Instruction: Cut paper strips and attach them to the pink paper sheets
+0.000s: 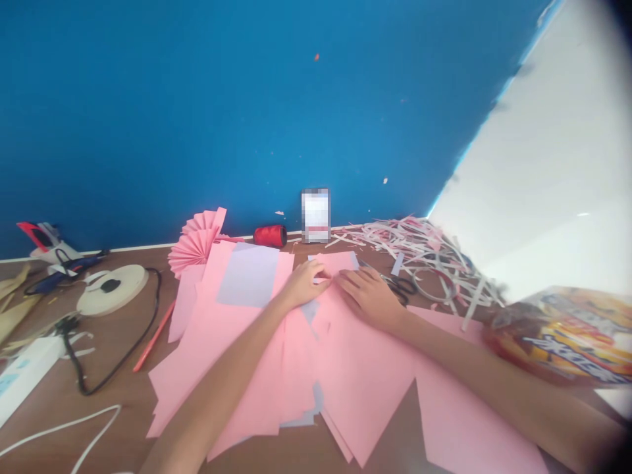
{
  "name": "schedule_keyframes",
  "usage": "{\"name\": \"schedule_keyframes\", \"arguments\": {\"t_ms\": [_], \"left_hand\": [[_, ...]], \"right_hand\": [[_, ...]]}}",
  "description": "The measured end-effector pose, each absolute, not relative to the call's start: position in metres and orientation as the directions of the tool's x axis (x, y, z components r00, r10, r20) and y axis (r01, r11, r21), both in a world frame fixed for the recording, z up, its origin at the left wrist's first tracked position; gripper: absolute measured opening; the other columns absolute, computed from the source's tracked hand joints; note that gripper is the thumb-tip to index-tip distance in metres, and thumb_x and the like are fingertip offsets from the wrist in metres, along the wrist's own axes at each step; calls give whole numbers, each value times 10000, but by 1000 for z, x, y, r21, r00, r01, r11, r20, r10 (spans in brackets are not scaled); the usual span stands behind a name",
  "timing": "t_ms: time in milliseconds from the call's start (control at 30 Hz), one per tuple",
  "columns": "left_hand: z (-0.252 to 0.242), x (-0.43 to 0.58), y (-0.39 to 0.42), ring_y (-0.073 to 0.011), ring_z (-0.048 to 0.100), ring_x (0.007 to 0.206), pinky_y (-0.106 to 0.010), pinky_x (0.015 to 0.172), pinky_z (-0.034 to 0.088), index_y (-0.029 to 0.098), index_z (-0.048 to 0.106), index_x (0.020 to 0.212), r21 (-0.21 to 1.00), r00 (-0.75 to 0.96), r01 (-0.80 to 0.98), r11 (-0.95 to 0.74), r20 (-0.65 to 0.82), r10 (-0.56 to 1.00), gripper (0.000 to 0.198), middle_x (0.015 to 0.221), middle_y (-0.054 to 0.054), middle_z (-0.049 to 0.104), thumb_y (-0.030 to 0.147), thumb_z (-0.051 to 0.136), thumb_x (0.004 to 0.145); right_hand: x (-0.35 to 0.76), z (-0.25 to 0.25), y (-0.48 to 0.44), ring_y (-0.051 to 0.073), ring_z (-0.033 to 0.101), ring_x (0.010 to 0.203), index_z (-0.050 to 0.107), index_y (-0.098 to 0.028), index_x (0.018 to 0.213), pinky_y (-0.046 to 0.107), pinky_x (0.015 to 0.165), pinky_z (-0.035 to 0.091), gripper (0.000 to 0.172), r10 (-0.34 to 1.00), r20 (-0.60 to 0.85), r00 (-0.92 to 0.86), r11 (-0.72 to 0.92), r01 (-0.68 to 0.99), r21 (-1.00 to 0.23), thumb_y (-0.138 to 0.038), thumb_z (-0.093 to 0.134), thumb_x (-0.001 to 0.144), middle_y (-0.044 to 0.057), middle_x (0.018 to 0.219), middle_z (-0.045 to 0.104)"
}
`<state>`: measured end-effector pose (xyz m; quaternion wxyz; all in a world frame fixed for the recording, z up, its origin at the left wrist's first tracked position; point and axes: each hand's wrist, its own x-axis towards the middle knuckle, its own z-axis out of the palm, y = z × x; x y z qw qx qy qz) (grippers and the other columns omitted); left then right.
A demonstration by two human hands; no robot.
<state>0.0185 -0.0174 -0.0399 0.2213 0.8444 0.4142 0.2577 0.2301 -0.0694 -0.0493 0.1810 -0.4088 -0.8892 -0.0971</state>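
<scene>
My left hand [307, 283] is over a pink paper sheet [355, 368], its thumb and bent fingers closed at the sheet's upper part. Close beside it, my right hand [370, 297] lies on the same sheet with its fingers stretched out toward the left hand. Under my left forearm, a stack of pink sheets [197, 355] is spread loosely, and a lavender paper piece [249, 273] rests on top. Black-handled scissors [403, 287] are partly hidden behind my right hand. Exactly how the paper is pinched is too small to see.
Pink pleated paper fans [197, 245], a red thread spool [270, 236] and a phone [316, 216] stand along the blue wall. Shredded paper strips [419, 247] pile up at right, near a snack packet [573, 336]. A tape roll [112, 289] and power strip [29, 375] lie left.
</scene>
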Motion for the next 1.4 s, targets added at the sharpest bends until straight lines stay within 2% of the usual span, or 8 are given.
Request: {"name": "schedule_keyframes", "arguments": {"t_ms": [200, 367, 533, 767, 967, 1133, 1267, 1400], "left_hand": [[-41, 17, -14, -184, 573, 877, -308, 798, 456, 200, 615, 810, 572, 534, 589, -571, 254, 806, 66, 909, -27, 625, 260, 588, 805], [-37, 15, -14, -179, 565, 882, -320, 830, 450, 204, 636, 862, 583, 572, 569, -580, 226, 789, 171, 925, -29, 626, 154, 476, 828], [-35, 10, -14, -188, 550, 976, -365, 925, 414, 219, 624, 937, 612, 614, 555, -563, 156, 774, 200, 1020, -32, 623, 166, 453, 849], [-38, 4, -8, -184, 504, 1100, -384, 988, 378, 252, 584, 1037, 606, 674, 559, -566, 66, 736, 328, 1126, -24, 591, 98, 366, 847], [-38, 2, -7, -186, 491, 1123, -399, 1003, 363, 244, 564, 1037, 594, 683, 572, -566, 36, 729, 295, 1135, -32, 575, 124, 365, 856], [-37, 2, -7, -185, 486, 1141, -398, 1011, 353, 256, 559, 1042, 604, 689, 571, -557, 17, 724, 307, 1135, -23, 582, 121, 357, 854], [-35, 3, -9, -178, 487, 1147, -400, 1037, 335, 263, 579, 1015, 642, 661, 566, -517, 21, 750, 327, 1132, -12, 602, 113, 333, 859], [-34, 3, -10, -180, 494, 1126, -394, 1021, 354, 254, 590, 1018, 629, 663, 569, -529, 28, 748, 338, 1126, -22, 597, 104, 343, 844]], "right_hand": [[230, -49, -72, 216, 491, 1222, 500, -145, 1332, 394, 1018, 387, 401, 632, 366, -683, 748, 661, -60, -211, 372, 958, 126, 1325, 553], [224, -50, -79, 220, 467, 1268, 495, -155, 1339, 417, 1065, 372, 405, 702, 344, -624, 692, 712, -118, -226, 340, 971, 115, 1358, 535], [217, -49, -84, 232, 521, 1201, 554, -129, 1259, 414, 1031, 404, 372, 757, 350, -552, 622, 773, -127, -204, 356, 953, 141, 1283, 584], [215, -52, -86, 268, 498, 1194, 554, -59, 1239, 371, 972, 414, 395, 825, 332, -457, 487, 873, -9, -214, 365, 929, 178, 1281, 568], [213, -48, -90, 301, 518, 1099, 606, -30, 1128, 381, 878, 411, 384, 890, 291, -351, 337, 936, 98, -263, 386, 915, 230, 1172, 592], [214, -45, -89, 304, 522, 1048, 611, -14, 1093, 393, 864, 383, 389, 900, 286, -329, 309, 944, 112, -270, 382, 910, 236, 1124, 593], [217, -46, -87, 283, 523, 1017, 628, -72, 1019, 385, 856, 358, 322, 902, 305, -307, 297, 951, 81, -246, 381, 907, 198, 1106, 605], [219, -45, -85, 293, 474, 1095, 619, -102, 1042, 387, 886, 328, 289, 884, 343, -318, 321, 946, 52, -240, 408, 899, 168, 1085, 618]]}}
